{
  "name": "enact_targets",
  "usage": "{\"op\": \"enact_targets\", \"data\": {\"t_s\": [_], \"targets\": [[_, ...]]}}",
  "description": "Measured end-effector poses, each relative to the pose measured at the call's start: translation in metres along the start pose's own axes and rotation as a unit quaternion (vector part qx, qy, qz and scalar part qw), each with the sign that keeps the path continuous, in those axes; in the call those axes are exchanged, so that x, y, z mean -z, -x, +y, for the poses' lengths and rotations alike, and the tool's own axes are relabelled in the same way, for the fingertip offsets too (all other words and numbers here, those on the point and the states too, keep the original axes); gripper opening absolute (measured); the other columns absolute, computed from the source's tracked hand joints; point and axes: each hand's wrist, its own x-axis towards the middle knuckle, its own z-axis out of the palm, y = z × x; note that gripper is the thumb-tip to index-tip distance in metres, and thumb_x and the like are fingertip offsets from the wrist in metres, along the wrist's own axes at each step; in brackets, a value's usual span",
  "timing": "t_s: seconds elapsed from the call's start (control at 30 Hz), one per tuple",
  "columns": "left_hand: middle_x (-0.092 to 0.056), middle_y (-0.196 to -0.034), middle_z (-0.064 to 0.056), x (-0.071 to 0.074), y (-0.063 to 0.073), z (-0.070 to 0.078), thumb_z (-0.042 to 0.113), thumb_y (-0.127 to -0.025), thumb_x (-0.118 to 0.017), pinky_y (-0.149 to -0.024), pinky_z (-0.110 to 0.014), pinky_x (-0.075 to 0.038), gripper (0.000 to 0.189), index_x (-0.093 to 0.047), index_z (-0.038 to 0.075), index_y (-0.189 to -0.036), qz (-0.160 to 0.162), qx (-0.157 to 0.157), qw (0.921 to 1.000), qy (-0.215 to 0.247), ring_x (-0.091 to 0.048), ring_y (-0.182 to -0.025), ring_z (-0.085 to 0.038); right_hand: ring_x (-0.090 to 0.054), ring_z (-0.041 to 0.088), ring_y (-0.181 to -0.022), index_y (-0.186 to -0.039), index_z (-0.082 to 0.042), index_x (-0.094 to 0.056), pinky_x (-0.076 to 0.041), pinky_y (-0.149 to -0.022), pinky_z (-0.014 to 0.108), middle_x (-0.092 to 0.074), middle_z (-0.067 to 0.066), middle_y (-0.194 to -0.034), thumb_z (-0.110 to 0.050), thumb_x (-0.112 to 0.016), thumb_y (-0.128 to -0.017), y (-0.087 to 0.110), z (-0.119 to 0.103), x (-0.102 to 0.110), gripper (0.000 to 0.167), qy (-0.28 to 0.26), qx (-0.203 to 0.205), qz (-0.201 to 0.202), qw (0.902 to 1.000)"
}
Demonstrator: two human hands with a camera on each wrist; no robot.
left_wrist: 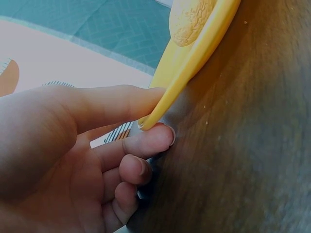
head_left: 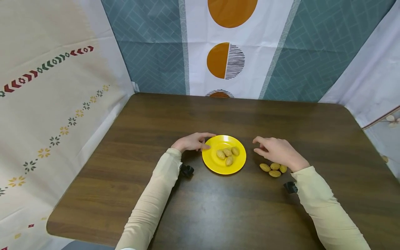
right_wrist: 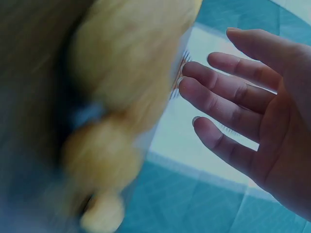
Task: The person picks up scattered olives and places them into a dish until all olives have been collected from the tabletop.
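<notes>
A round yellow plate (head_left: 215,166) lies near the middle of the table, bearing several tan, wrinkled, walnut-like nuts (head_left: 220,154). My left hand (head_left: 192,142) pinches the plate's left rim; in the left wrist view its thumb is on top and a finger beneath. To the right of the plate, several more walnut-like nuts (head_left: 275,173) form a loose cluster on the table. Above and just behind that cluster hovers my right hand (head_left: 279,151), its fingers loosely bent. In the right wrist view this hand (right_wrist: 262,102) holds nothing, and the blurred nuts (right_wrist: 104,155) stand apart from it.
The brown wooden table (head_left: 200,215) has rounded corners. Patterned cloth (head_left: 156,52) hangs behind it, with white cloths at both sides. A small black device (head_left: 186,171) is strapped at the left wrist, another (head_left: 290,187) at the right.
</notes>
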Motion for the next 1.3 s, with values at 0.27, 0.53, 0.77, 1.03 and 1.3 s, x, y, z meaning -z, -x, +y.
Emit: {"op": "enact_targets", "data": {"t_s": [0.27, 0.53, 0.77, 1.03, 1.3], "targets": [[-0.048, -0.079, -0.005, 0.000, 0.001, 0.001, 0.024, -0.095, -0.060, -0.064, -0.024, -0.043, 0.057, -0.039, 0.029, -0.148, -0.003, 0.002, 1.0000, -0.004, -0.047, -0.067, -0.017, -0.047, 0.006, -0.056, -0.117, -0.008, -0.062, -0.041, -0.051, 0.025, -0.067, 0.002, -0.087, -0.024, -0.069, -0.089, 0.025, 0.030, 0.004, 0.033, 0.002, -0.020, 0.002, 0.9998], [-0.048, -0.081, -0.005, 0.000, 0.000, 0.001, 0.024, -0.095, -0.061, -0.064, -0.024, -0.042, 0.058, -0.039, 0.030, -0.148, 0.001, 0.006, 1.0000, 0.001, -0.048, -0.069, -0.017, -0.054, 0.008, -0.066, -0.116, -0.010, -0.062, -0.044, -0.056, 0.030, -0.065, 0.002, -0.092, -0.027, -0.068, -0.090, 0.045, 0.055, 0.008, 0.032, 0.017, -0.050, -0.002, 0.9986], [-0.047, -0.081, -0.004, -0.001, 0.000, 0.001, 0.024, -0.095, -0.060, -0.064, -0.025, -0.042, 0.057, -0.039, 0.030, -0.148, 0.002, 0.006, 1.0000, -0.004, -0.048, -0.070, -0.018, -0.056, 0.010, -0.072, -0.113, -0.009, -0.063, -0.045, -0.055, 0.032, -0.063, 0.002, -0.091, -0.027, -0.067, -0.089, 0.061, 0.069, 0.007, 0.031, 0.023, -0.068, -0.008, 0.9974], [-0.048, -0.080, -0.004, 0.000, -0.001, 0.000, 0.023, -0.095, -0.060, -0.064, -0.025, -0.042, 0.057, -0.039, 0.029, -0.148, 0.000, 0.002, 1.0000, 0.002, -0.048, -0.069, -0.018, -0.049, 0.006, -0.068, -0.110, -0.012, -0.064, -0.038, -0.052, 0.028, -0.057, -0.005, -0.084, -0.023, -0.073, -0.085, 0.069, 0.075, -0.001, 0.029, 0.028, -0.053, -0.012, 0.9981], [-0.048, -0.079, -0.004, 0.000, 0.000, 0.000, 0.022, -0.096, -0.060, -0.064, -0.025, -0.042, 0.057, -0.039, 0.029, -0.148, 0.000, -0.002, 1.0000, 0.002, -0.048, -0.069, -0.018, -0.052, 0.008, -0.072, -0.110, -0.011, -0.064, -0.040, -0.054, 0.029, -0.056, -0.004, -0.084, -0.014, -0.075, -0.083, 0.067, 0.077, -0.002, 0.029, 0.028, -0.044, -0.019, 0.9985]]}}
